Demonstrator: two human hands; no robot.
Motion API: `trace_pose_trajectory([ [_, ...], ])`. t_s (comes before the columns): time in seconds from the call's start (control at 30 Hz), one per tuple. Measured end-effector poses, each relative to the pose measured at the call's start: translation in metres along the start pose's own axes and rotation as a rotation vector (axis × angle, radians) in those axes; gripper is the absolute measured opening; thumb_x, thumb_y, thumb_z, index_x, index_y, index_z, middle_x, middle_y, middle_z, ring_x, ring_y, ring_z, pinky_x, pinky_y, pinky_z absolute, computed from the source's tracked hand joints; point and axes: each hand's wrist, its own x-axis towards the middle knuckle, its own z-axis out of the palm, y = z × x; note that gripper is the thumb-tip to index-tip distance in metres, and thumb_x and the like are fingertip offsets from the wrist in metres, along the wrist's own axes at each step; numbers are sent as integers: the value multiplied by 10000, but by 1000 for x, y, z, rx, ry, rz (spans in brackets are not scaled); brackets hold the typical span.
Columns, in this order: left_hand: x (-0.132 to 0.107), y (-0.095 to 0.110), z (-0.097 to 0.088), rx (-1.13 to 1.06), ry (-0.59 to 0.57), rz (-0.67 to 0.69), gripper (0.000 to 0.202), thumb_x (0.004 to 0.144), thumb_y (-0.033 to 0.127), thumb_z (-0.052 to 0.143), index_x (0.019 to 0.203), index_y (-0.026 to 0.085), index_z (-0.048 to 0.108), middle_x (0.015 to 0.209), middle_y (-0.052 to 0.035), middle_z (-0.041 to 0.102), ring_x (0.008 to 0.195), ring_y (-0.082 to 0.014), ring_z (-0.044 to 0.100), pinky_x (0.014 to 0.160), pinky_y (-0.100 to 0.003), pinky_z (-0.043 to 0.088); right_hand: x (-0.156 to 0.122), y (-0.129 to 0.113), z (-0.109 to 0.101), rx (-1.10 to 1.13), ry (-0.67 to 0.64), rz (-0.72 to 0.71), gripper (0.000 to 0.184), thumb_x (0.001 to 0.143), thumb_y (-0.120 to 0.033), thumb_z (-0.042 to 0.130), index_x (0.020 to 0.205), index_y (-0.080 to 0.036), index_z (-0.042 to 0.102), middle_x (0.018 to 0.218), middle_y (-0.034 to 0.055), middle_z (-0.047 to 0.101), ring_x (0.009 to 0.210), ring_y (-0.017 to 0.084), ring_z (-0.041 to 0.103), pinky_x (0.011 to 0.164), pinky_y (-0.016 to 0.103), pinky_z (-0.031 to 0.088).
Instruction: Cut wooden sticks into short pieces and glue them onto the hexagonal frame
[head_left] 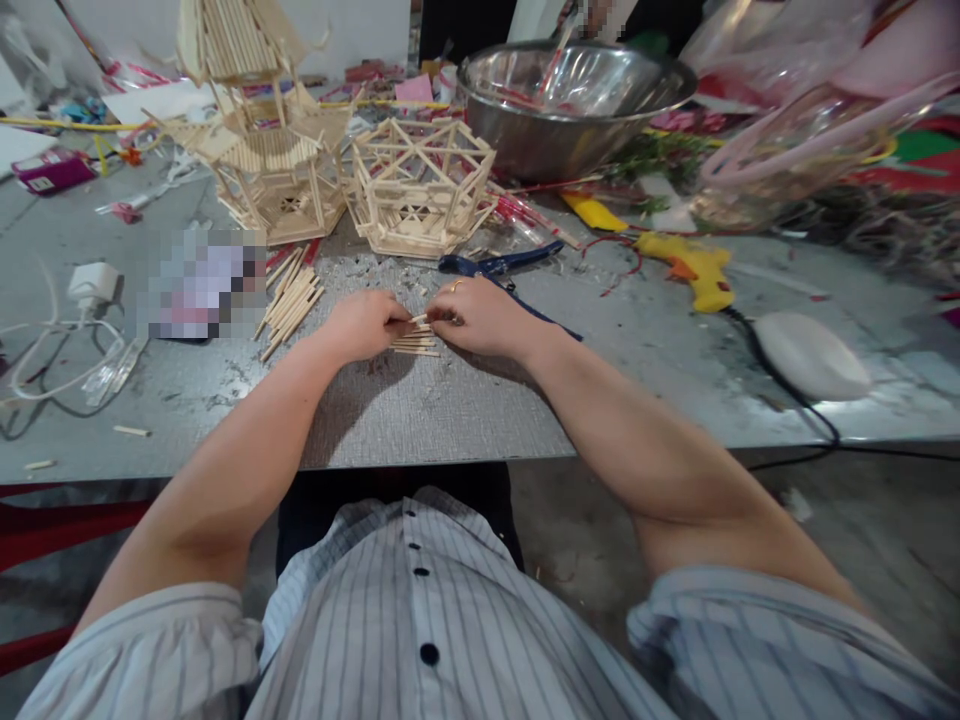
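Between my two hands runs a short thin wooden stick, pinched at one end by my left hand and at the other by my right hand. Both hands are closed, and my fingers partly cover the stick. Just under them several similar sticks lie side by side on the grey table. To the left of my left hand is a loose pile of wooden sticks. Behind my right hand lie dark blue pliers, partly hidden by it.
Stick-built models stand behind: a tiered pavilion and an open frame. A steel bowl is at the back. Rightward lie a yellow glue gun, its black cord, and a white oval object. A charger lies left.
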Motion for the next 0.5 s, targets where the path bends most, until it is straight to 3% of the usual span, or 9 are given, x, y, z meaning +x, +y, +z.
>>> trace_pose_trajectory([
  [0.27,1,0,0,-33,-6,-12,271,901,281,533,810,177,765,768,-51,674,713,-160,515,630,-290,279,-1,-1,-1,73,-54,-48,237,817,-139,562,898,-166,783,857,92,743,835,216,648,765,330,403],
  [0.5,2,-3,2,-253,119,-39,266,868,278,591,638,155,643,570,30,457,606,-107,391,607,-274,257,-1,1,1,372,129,93,256,845,-263,627,1049,-134,714,908,87,726,750,168,601,705,295,412],
])
